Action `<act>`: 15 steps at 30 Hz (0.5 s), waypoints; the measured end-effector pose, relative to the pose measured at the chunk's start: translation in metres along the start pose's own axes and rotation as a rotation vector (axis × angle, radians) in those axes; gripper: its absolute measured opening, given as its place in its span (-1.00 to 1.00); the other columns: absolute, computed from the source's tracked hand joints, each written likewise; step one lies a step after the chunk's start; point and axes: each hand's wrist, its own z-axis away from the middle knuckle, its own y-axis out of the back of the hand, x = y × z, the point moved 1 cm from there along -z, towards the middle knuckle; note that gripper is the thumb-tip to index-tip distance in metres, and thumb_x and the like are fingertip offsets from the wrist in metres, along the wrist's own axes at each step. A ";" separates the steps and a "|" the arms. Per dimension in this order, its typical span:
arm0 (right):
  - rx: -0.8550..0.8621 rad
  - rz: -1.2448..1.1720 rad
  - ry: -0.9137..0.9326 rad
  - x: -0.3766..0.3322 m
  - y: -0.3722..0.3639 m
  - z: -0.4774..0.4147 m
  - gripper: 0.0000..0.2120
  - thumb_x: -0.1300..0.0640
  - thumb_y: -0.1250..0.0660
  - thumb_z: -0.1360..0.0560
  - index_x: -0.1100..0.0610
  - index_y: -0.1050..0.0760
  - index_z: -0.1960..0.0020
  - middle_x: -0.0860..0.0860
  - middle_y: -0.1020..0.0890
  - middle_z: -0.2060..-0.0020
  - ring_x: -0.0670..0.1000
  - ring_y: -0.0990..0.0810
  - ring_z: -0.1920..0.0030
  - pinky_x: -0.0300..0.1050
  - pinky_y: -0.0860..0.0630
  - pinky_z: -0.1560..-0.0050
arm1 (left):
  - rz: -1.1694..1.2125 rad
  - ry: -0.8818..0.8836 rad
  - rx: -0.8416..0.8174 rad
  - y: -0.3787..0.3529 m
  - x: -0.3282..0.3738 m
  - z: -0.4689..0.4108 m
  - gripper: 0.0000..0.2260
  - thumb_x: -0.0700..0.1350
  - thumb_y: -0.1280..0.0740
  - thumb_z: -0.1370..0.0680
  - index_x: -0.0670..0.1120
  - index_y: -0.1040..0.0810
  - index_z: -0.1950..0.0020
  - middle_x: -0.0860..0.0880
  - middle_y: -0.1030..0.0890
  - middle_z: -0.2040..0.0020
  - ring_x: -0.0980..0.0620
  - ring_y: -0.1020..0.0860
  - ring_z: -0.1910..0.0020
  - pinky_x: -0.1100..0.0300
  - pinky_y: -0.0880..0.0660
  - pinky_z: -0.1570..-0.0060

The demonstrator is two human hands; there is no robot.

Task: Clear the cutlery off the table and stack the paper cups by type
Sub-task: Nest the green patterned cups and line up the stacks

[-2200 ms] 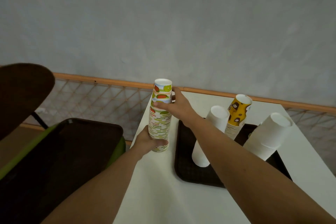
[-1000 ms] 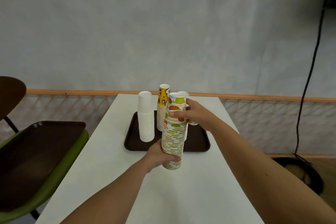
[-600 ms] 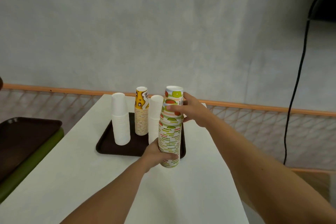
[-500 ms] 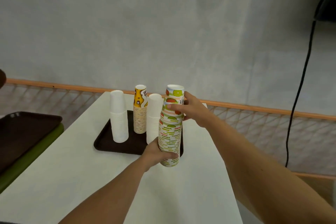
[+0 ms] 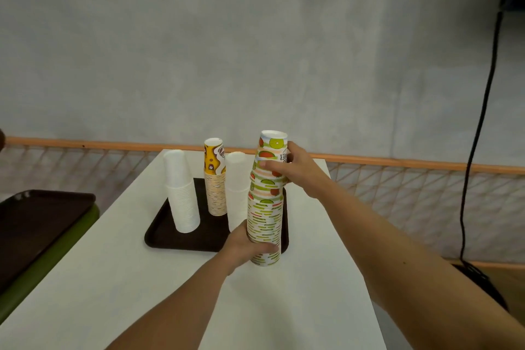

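Sorting close to done, last printed stack in hand.

Holding the fruit-print cup stack (image 5: 265, 207) upright at centre frame, base seemingly down on the surface (image 5: 142, 278) at the near right corner of the dark tray (image 5: 159, 236). Left grip (image 5: 247, 244) wrapped round the bottom cups, right grip (image 5: 292, 167) curled round the topmost ones, loosely nested and a little askew. Already standing on the tray, left of centre: two white stacks (image 5: 181, 196) and, between them, a yellow-print stack (image 5: 215, 179). No cutlery visible on the surface, so likely cleared. Probably left: pressing the top cups home and placing this stack with the others.
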 end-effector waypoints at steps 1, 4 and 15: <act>0.012 -0.008 0.003 -0.003 0.003 -0.005 -0.53 0.09 -0.49 -0.38 0.09 -0.41 -0.22 0.06 -0.61 -0.08 0.04 -0.62 -0.04 -0.05 -0.61 0.03 | 0.008 -0.001 -0.010 0.000 0.001 -0.002 -0.35 -0.10 -0.60 -0.23 0.03 -0.43 -0.26 0.05 -0.57 -0.13 0.04 -0.52 -0.14 0.15 -0.43 -0.16; 0.052 -0.041 0.013 -0.013 0.011 -0.018 -0.51 0.09 -0.50 -0.37 0.11 -0.43 -0.24 0.06 -0.62 -0.07 0.06 -0.63 -0.04 -0.03 -0.62 0.06 | 0.009 -0.011 -0.039 0.003 0.001 -0.010 -0.38 -0.11 -0.59 -0.25 0.06 -0.42 -0.23 0.07 -0.55 -0.13 0.07 -0.50 -0.13 0.17 -0.41 -0.15; 0.255 -0.174 0.035 -0.004 0.046 -0.059 -0.55 0.09 -0.48 -0.39 0.11 -0.43 -0.21 0.08 -0.61 -0.10 0.07 -0.62 -0.09 0.09 -0.58 -0.11 | 0.035 0.000 -0.058 0.003 -0.008 -0.035 -0.38 -0.16 -0.58 -0.28 0.04 -0.39 -0.25 0.08 -0.53 -0.11 0.08 -0.48 -0.11 0.18 -0.40 -0.18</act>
